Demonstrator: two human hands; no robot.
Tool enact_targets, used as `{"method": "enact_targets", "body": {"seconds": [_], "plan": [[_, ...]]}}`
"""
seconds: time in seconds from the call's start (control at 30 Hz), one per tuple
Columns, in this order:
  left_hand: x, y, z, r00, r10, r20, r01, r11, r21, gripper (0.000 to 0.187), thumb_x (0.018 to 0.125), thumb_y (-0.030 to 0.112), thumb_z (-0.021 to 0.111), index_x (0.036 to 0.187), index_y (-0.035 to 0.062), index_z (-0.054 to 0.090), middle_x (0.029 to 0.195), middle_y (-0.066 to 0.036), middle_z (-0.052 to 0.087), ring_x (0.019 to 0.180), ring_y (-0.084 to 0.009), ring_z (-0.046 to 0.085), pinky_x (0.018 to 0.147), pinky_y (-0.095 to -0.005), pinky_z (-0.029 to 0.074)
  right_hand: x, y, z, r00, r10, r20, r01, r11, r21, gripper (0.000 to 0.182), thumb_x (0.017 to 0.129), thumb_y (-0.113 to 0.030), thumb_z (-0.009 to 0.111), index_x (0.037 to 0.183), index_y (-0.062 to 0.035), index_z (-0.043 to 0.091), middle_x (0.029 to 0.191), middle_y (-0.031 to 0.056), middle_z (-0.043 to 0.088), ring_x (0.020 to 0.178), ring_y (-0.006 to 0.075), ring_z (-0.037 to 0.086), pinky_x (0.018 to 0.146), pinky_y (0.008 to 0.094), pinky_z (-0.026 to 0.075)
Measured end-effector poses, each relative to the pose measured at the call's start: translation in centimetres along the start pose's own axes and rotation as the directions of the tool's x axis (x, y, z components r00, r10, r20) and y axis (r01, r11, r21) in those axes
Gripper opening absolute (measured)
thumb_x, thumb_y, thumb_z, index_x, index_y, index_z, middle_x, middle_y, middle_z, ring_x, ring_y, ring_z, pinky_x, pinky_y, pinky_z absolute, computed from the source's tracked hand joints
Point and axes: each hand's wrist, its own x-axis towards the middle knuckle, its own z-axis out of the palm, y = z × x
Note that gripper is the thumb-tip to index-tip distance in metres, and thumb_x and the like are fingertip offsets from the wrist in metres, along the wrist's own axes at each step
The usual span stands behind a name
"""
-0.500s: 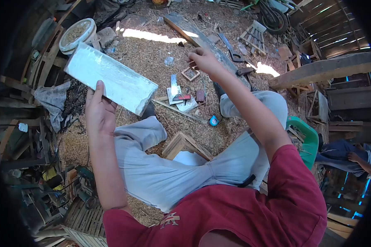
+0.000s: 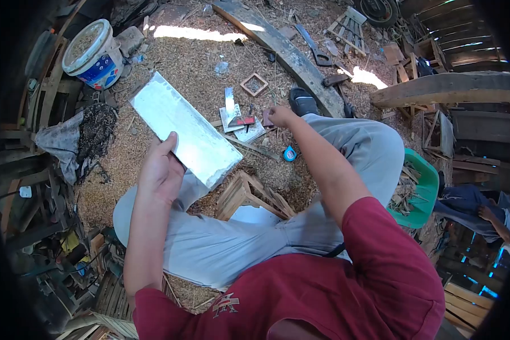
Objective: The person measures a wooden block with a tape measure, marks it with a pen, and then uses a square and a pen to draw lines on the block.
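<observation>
A long pale rectangular board (image 2: 184, 127) is held tilted in my left hand (image 2: 163, 167), its thumb on the top face and its fingers underneath. My right hand (image 2: 280, 117) reaches down to a small reddish-brown block (image 2: 267, 118) on the ground, its fingers bent at the block; whether they grip it is too small to tell. Just left of the block lie a square with a metal blade (image 2: 229, 105) and red handle, and pale flat pieces (image 2: 250, 132). A small square wooden frame (image 2: 254, 85) lies above them, a blue tape measure (image 2: 289, 153) below.
Between my legs stands a wooden box-like piece (image 2: 249, 195). A bucket (image 2: 90, 54) is at upper left, a handsaw (image 2: 314, 48) and long plank (image 2: 283, 56) at the top. At right are a green tub (image 2: 430, 192), a thick beam (image 2: 445, 90) and another person (image 2: 476, 212).
My right hand has moved down to the small reddish-brown block. The board in my left hand has shifted right and down in view and turned steeper. My right foot now shows beside the plank.
</observation>
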Motion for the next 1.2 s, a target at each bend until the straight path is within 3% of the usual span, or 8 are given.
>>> {"method": "enact_targets", "body": {"seconds": [0.2,0.4,0.6,0.8,0.9,0.97,1.1,1.2], "plan": [[0.0,-0.2,1.1,0.999,-0.006,-0.037,0.008,0.999,0.042,0.04,0.108,0.01,0.049,0.147,0.0017,0.04,0.142,-0.016,0.056,0.13,-0.0281,0.059,0.111,-0.0462,0.049,-3.6,4.8,7.2,0.982,0.144,0.12,-0.154,0.984,0.084,0.036,0.089,-0.027,0.064,0.118,-0.0058,0.071,0.12,0.0247,0.07,0.11,0.041,0.068,0.098,0.0478,0.054],[1.8,-0.8,2.1,0.999,0.002,-0.035,0.003,0.989,0.146,0.042,0.107,0.007,0.051,0.147,0.0003,0.041,0.141,-0.016,0.057,0.129,-0.0259,0.06,0.111,-0.0424,0.048,-10.9,5.0,11.5,0.959,0.282,0.026,-0.272,0.943,-0.191,0.053,0.085,-0.019,0.076,0.135,-0.0152,0.058,0.134,0.0219,0.054,0.126,0.0436,0.058,0.102,0.0515,0.052],[3.3,-2.4,2.8,0.997,-0.078,0.019,0.069,0.957,0.283,0.041,0.105,0.006,0.052,0.145,-0.0013,0.044,0.141,-0.017,0.058,0.128,-0.0251,0.06,0.11,-0.0411,0.048,-11.4,5.2,12.2,0.907,0.42,0.023,-0.421,0.907,0.022,0.055,0.077,-0.014,0.084,0.126,-0.0162,0.06,0.133,0.0177,0.054,0.13,0.042,0.054,0.102,0.0513,0.052],[4.0,-3.3,3.2,0.994,-0.099,0.055,0.075,0.94,0.334,0.044,0.105,0.007,0.051,0.147,-0.002,0.043,0.14,-0.017,0.058,0.127,-0.0247,0.061,0.11,-0.0406,0.047,-12.4,3.6,8.6,0.909,0.399,-0.123,-0.352,0.89,0.289,0.044,0.084,-0.031,0.075,0.123,-0.0148,0.063,0.108,0.0208,0.066,0.11,0.0448,0.065,0.098,0.0516,0.052],[3.8,-2.5,3.9,0.998,-0.041,0.05,0.025,0.958,0.287,0.044,0.105,0.007,0.05,0.148,-0.0015,0.043,0.139,-0.017,0.059,0.125,-0.025,0.062,0.108,-0.0406,0.049,-7.9,3.1,8.0,0.826,0.443,-0.349,-0.222,0.824,0.521,0.042,0.089,-0.032,0.064,0.126,-0.0123,0.061,0.095,0.0177,0.066,0.093,0.0381,0.067,0.089,0.047,0.054],[3.7,-1.6,4.3,0.998,0.009,0.056,-0.023,0.965,0.261,0.044,0.104,0.007,0.049,0.148,-0.0009,0.043,0.138,-0.017,0.06,0.124,-0.0253,0.063,0.107,-0.0406,0.049,-5.0,1.6,2.9,0.887,0.412,-0.207,-0.012,0.469,0.883,0.04,0.092,-0.028,0.056,0.126,-0.0081,0.059,0.095,0.0119,0.064,0.085,0.0275,0.063,0.078,0.0401,0.052],[2.7,-0.2,5.6,0.987,0.112,0.114,-0.135,0.968,0.211,0.044,0.103,0.012,0.052,0.145,0.0007,0.045,0.135,-0.015,0.061,0.123,-0.0264,0.063,0.106,-0.0408,0.051,-4.4,-5.3,-11.5,0.911,0.064,-0.407,0.397,0.129,0.909,0.033,0.094,-0.035,0.055,0.11,-0.0076,0.06,0.091,0.0058,0.063,0.073,0.0151,0.056,0.065,0.0302,0.047],[2.4,0.3,6.3,0.977,0.155,0.149,-0.167,0.984,0.069,0.043,0.103,0.017,0.055,0.141,0.0005,0.048,0.133,-0.015,0.063,0.121,-0.026,0.064,0.104,-0.0413,0.052,-7.5,-12.5,-20.2,0.881,0.12,-0.457,0.413,0.274,0.869,0.037,0.09,-0.028,0.069,0.116,-0.0043,0.058,0.094,0.0065,0.067,0.074,0.0136,0.064,0.061,0.0283,0.049]]}}
